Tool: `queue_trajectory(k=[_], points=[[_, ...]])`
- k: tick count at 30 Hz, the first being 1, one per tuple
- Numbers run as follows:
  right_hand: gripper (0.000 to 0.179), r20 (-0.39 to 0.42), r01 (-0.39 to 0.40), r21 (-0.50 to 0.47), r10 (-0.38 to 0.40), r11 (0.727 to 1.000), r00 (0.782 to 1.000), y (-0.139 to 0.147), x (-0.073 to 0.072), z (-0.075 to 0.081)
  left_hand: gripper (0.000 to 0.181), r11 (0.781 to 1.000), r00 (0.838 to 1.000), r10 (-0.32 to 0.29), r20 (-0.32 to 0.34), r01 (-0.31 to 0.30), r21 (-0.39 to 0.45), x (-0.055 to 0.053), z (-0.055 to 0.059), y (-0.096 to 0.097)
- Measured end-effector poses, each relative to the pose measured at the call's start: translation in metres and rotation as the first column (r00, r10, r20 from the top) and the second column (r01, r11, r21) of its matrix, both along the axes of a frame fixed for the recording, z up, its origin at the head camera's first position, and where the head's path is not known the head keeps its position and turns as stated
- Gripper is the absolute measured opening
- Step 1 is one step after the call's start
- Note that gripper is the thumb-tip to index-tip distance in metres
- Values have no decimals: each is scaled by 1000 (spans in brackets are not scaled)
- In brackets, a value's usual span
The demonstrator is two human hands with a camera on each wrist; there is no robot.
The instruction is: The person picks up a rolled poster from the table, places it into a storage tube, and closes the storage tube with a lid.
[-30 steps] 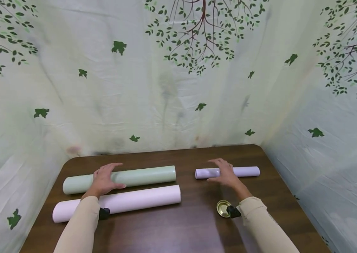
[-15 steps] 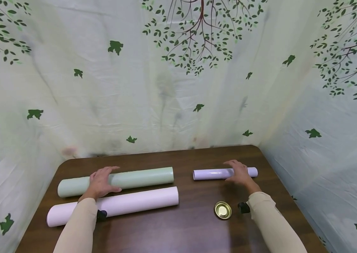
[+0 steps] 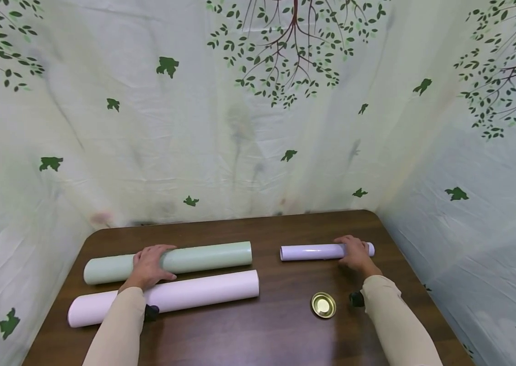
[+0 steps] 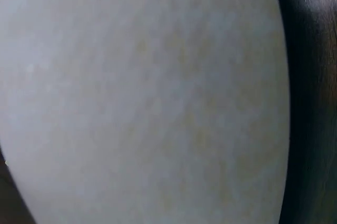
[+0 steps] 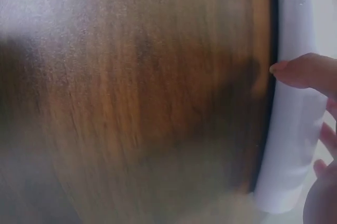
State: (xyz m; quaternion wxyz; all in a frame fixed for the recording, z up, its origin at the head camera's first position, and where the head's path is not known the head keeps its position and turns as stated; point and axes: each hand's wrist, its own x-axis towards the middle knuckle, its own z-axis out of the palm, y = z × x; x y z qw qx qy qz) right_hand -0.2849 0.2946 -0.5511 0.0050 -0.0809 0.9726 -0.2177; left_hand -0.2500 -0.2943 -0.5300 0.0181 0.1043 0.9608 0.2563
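Observation:
A pale green roll (image 3: 207, 257) lies across the back left of the table. My left hand (image 3: 148, 267) grips it left of its middle, fingers over the far side and thumb at the near side. In front of it, beneath my left forearm, is a pale pink roll (image 3: 203, 291); a pale curved surface (image 4: 147, 97) fills the left wrist view. At the back right, my right hand (image 3: 355, 255) grips a thinner lavender roll (image 3: 310, 252) near its right end. The right wrist view shows the thumb (image 5: 300, 71) across that roll, with fingers beyond it.
A small round gold lid or dish (image 3: 323, 305) sits on the brown wooden table (image 3: 249, 335), left of the right wrist. Pale curtains (image 3: 239, 127) with printed leaves hang behind the table's far edge and along both sides.
My right hand has slid right along the lavender roll to near its right end and closed round it. The left hand has settled down onto the green roll, its fingers drawing in.

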Motion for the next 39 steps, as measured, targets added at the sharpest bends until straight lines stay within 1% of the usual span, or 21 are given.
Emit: queue_trajectory(k=[5, 11, 15, 19, 24, 28, 33, 39], points=[[59, 23, 16, 38, -17, 999, 1000, 0, -1, -6, 78, 1000, 1000, 2, 8, -2, -13, 0, -3, 0], [50, -5, 39, -11, -39, 999, 999, 2, 3, -14, 76, 999, 1000, 5, -24, -5, -38, 0, -5, 2], [48, -35, 36, -30, -37, 999, 999, -1, 4, -15, 71, 999, 999, 12, -31, -13, -38, 1, -5, 2], [46, -65, 36, -36, -38, 999, 997, -3, 4, -17, 70, 999, 1000, 18, -21, -19, -36, 1, -4, 2], [44, -80, 51, -37, -53, 998, 995, -4, 4, -21, 68, 999, 1000, 21, -1, -21, -30, 1, -3, 5], [43, -90, 45, -50, -49, 998, 995, -5, 2, -23, 68, 999, 1000, 24, 6, -24, -35, 0, -1, 7], [42, -94, 41, -50, -46, 998, 995, -5, -1, -24, 69, 998, 1000, 18, 15, -17, -59, 0, -1, 8], [41, -78, 39, -68, -44, 997, 996, -5, 0, -22, 68, 999, 1000, 19, 16, -19, -40, -1, -3, 8]])
